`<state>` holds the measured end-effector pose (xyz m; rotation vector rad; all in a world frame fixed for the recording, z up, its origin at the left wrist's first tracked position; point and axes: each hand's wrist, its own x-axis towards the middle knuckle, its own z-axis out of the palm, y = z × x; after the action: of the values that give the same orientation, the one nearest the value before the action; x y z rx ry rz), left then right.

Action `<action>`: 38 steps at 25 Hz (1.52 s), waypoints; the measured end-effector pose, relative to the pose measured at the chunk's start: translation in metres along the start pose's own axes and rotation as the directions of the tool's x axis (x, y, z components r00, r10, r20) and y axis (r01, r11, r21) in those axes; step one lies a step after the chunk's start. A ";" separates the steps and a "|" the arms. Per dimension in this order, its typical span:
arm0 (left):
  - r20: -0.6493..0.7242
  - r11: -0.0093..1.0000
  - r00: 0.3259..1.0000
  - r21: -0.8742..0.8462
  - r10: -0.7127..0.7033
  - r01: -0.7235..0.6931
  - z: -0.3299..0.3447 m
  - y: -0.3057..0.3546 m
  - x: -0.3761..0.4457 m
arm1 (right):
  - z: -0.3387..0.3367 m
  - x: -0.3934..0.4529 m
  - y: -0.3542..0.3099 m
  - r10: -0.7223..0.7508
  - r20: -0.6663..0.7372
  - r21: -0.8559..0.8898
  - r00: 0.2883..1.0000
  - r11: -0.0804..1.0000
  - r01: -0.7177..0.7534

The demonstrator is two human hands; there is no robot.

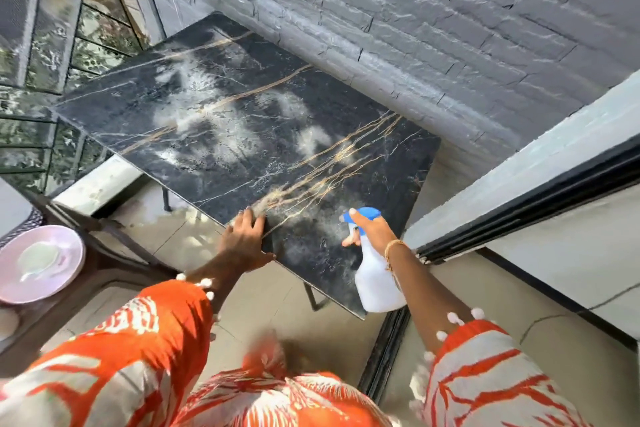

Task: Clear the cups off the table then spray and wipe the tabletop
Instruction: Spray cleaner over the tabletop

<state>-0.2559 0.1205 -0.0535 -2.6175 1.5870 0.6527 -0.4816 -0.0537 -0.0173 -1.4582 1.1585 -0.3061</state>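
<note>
Tabletop (242,135), one dark marble slab, fills frame centre, several whitish spray patches on it. Your left hand (244,243) lies flat on near edge, fingers spread, gripping nothing. Your right hand (372,229) wraps neck of one spray bottle (375,282), finger on trigger, lower right centre. One cup (38,258) sits on one pink plate (52,263), left edge, off table.

You're wearing a loose orange-and-white patterned garment (145,350) with wide sleeves trimmed in small white pom-poms (453,317), and a thin gold bangle (394,246) is sitting on your right wrist.
</note>
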 end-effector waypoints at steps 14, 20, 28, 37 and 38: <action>0.122 0.992 0.987 0.064 0.101 -0.109 0.020 0.063 -0.075 | -0.017 -0.113 0.033 -0.009 -0.499 0.120 0.866 0.990 0.079; 0.111 0.992 0.987 0.041 0.117 -0.122 0.021 0.072 -0.105 | -0.029 -0.146 0.077 0.193 -0.342 0.118 0.920 0.980 -0.162; 0.061 0.995 0.996 0.073 0.062 -0.066 0.017 0.044 -0.146 | 0.030 -0.157 0.030 0.083 -0.330 0.208 0.940 0.978 -0.013; -0.049 0.993 0.998 0.113 0.027 -0.022 -0.007 -0.031 -0.149 | 0.122 -0.112 -0.034 0.034 -0.227 0.250 0.973 0.968 0.024; -0.041 0.994 0.999 0.111 0.021 -0.016 -0.008 -0.039 -0.147 | 0.130 -0.106 -0.035 0.031 -0.204 0.246 0.978 0.969 0.021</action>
<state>-0.2787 0.2625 -0.0019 -2.5562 1.6104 0.4976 -0.4182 0.1008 0.0217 -1.2245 1.2411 -0.5895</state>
